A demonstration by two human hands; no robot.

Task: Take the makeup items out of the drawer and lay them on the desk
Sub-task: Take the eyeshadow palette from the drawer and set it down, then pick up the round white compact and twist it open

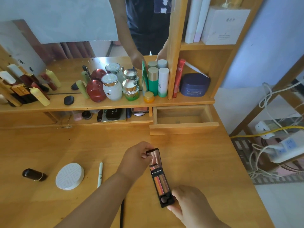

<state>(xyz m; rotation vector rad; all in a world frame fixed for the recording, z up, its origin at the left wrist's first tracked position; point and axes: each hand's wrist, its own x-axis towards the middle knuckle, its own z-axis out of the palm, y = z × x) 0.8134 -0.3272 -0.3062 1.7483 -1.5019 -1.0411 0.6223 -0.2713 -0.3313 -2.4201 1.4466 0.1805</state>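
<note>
Wooden desk (189,162): three items laid out; left hand (136,159) and right hand (189,203) clasp one open palette (160,176).

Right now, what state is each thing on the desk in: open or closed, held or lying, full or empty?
Black eyeshadow palette with mirrored lid: open, held at both ends.
Left hand: gripping the lid end.
Right hand: gripping the base end.
Small wooden drawer: pulled open, looks empty.
Round white embossed compact: closed, lying flat.
Slim white pencil: lying flat.
Dark glossy capsule-shaped case: closed, on its side.
</note>
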